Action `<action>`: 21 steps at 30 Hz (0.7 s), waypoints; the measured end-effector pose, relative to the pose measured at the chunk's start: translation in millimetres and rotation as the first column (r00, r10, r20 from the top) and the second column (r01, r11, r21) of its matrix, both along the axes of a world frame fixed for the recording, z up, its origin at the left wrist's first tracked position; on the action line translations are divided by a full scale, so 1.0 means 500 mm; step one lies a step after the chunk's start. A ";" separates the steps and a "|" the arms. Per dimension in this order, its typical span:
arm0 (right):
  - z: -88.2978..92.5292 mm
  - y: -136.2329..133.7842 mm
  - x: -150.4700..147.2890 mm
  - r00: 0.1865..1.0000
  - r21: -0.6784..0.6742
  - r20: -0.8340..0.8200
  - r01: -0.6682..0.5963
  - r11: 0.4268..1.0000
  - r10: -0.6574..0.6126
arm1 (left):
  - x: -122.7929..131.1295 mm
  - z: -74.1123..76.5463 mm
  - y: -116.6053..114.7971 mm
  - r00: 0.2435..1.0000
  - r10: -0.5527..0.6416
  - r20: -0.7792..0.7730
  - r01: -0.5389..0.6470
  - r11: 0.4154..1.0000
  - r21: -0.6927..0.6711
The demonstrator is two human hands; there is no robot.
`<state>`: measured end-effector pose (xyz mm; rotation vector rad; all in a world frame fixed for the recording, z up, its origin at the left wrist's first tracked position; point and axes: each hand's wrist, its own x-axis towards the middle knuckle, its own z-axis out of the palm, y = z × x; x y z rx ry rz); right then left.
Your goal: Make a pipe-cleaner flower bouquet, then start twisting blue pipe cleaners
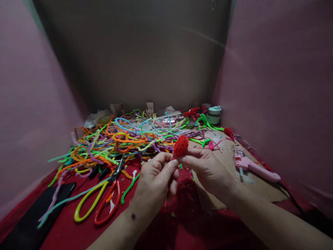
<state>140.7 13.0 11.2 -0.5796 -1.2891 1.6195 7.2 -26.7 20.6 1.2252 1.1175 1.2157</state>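
Both hands meet at the middle of the view over a red cloth [78, 232]. My left hand [156, 177] and my right hand [205, 166] pinch with their fingertips a fuzzy red ball of coiled pipe cleaner [181, 146], held just above the surface. A short green stem end shows below the ball between the fingers. A big tangle of coloured pipe cleaners [122, 142] lies behind and left of the hands.
Scissors with yellow and red handles [101, 201] lie left of my left hand, next to a black phone [36, 215]. A pink glue gun [252, 166] rests on brown cardboard [260, 189] at right. A small round container [213, 115] stands at the back. Pink walls close in both sides.
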 end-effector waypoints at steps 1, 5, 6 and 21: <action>0.000 0.005 -0.001 0.999 -0.030 -0.013 -0.036 0.999 0.035 | -0.002 0.003 0.002 0.997 -0.041 0.068 0.045 0.998 -0.054; -0.006 0.022 -0.014 0.976 -0.148 -0.148 -0.184 0.972 0.163 | -0.016 0.002 0.019 0.920 -0.168 0.354 0.239 0.957 -0.165; -0.009 0.026 -0.018 0.966 -0.161 -0.180 -0.213 0.964 0.183 | -0.021 -0.001 0.024 0.893 -0.190 0.409 0.279 0.945 -0.171; -0.053 0.024 -0.041 0.969 -0.163 -0.237 0.039 0.986 -0.077 | -0.016 -0.040 0.043 0.913 0.194 -0.359 -0.087 0.952 0.292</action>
